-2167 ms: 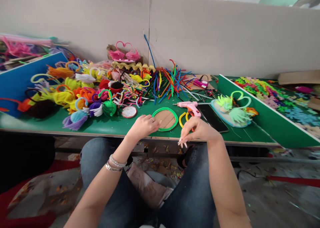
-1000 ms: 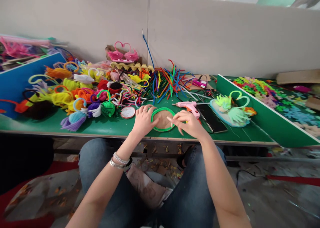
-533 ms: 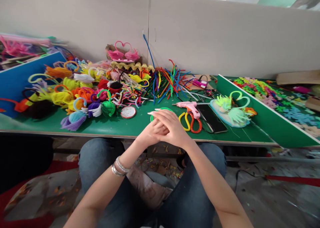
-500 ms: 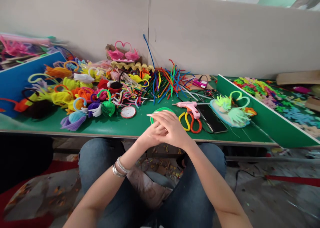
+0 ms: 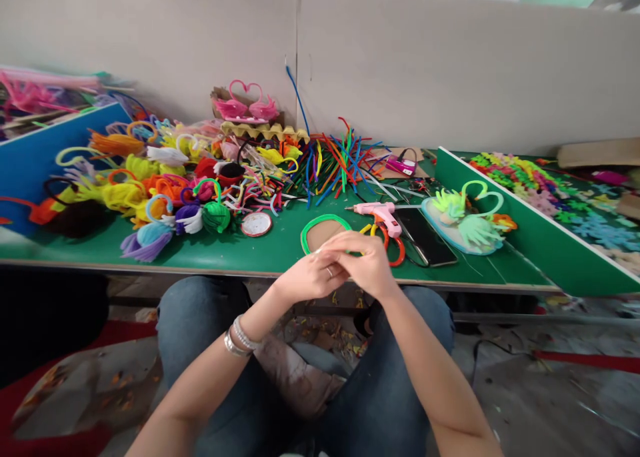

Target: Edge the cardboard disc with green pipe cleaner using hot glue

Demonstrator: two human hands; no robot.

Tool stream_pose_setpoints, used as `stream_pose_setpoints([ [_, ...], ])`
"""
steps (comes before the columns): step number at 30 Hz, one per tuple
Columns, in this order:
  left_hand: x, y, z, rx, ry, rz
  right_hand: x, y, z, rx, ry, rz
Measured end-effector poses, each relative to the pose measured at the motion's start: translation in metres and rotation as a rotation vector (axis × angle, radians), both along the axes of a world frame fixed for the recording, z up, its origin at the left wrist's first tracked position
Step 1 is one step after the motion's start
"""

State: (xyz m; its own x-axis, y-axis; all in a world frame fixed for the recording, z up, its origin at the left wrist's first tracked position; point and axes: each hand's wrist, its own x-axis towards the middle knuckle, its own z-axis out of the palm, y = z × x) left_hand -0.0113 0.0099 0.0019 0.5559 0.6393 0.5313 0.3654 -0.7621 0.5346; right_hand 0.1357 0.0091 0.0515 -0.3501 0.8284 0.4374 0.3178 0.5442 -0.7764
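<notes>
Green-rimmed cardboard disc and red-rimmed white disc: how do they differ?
The green-rimmed cardboard disc looks larger than the red-rimmed white disc. The cardboard disc has a thick green rim; the white disc, a thin red one. Both are roundish and lie on the green tabletop.

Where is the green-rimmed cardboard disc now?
In the head view, the green-rimmed cardboard disc lies near centre, between the red-rimmed white disc on the left and the pink glue gun on the right; the right hand hides part of its near edge.

Brown disc — green rim, pink glue gun, yellow-and-orange scissors, green table
</notes>
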Motion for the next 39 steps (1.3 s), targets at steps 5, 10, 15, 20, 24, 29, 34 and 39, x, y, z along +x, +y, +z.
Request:
stream_pose_setpoints([
  [5, -0.042, 0.013, 0.022, 0.174, 0.161, 0.164, 0.046, 0.018, 0.007, -0.183, 0.208, -0.235],
  [10, -0.077, 0.023, 0.038, 0.105, -0.067, 0.711, 0.075, 0.024, 0.009, -0.290, 0.157, -0.237],
  [15, -0.076, 0.029, 0.032, 0.071, -0.030, 0.855, 0.075, 0.022, 0.010, -0.299, 0.097, -0.214],
  [20, -0.054, 0.034, 0.017, 0.151, 0.192, 0.780, 0.075, 0.023, 0.007, -0.282, 0.098, -0.178],
  [24, -0.041, 0.031, 0.015, 0.401, 0.365, 0.535, 0.071, 0.025, 0.002, -0.223, 0.076, -0.239],
  [29, -0.026, 0.021, 0.013, 0.633, 0.500, 0.279, 0.041, 0.019, -0.002, 0.028, -0.055, -0.129],
  [34, -0.012, 0.011, 0.009, 0.660, 0.552, 0.206, 0.009, 0.012, -0.014, 0.212, -0.212, -0.003],
  [39, -0.009, 0.007, 0.003, 0.563, 0.607, 0.246, -0.007, 0.009, -0.026, 0.301, -0.209, -0.080],
])
